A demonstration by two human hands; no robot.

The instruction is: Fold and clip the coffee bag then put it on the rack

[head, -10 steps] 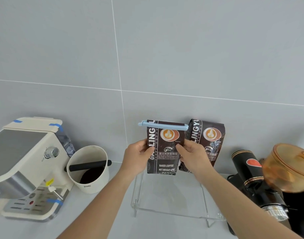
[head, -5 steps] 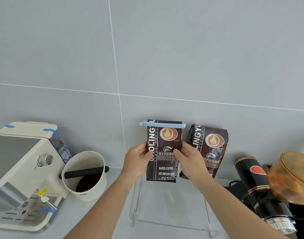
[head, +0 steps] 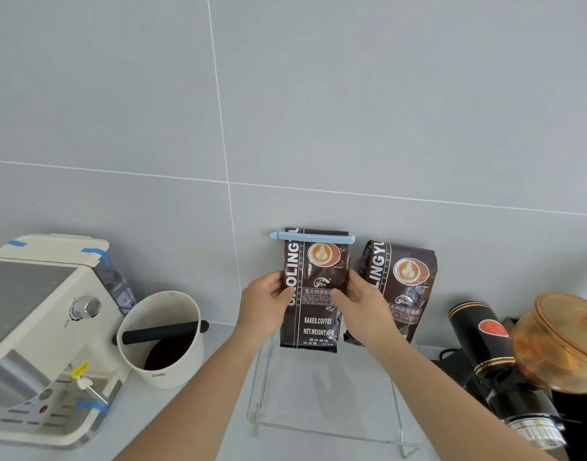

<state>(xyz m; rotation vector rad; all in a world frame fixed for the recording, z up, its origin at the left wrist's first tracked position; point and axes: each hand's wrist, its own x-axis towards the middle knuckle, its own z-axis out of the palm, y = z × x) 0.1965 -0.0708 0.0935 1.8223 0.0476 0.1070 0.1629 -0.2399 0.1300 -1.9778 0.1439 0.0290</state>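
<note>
Left hand [head: 269, 302] grips the left edge of the coffee bag [head: 313, 294], thumb on the front, fingers wrapped behind. Right hand [head: 363, 306] pinches the bag's right edge the same way, thumb across the printed face. Bag is upright, held between both hands over the clear rack [head: 325, 424]; cannot tell whether its bottom edge touches the rack. Top of bag is folded, with a pale blue clip [head: 312, 236] clamped flat across it, the ends sticking out past both sides. Second coffee bag [head: 398, 284] stands just to the right, leaning back against the grey tiled wall [head: 352, 111]. Further left: white knock box [head: 165, 341] with a black bar, then a cream espresso machine [head: 42, 327]. Far right: black grinder [head: 485, 344] with an amber hopper [head: 565, 341].
</note>
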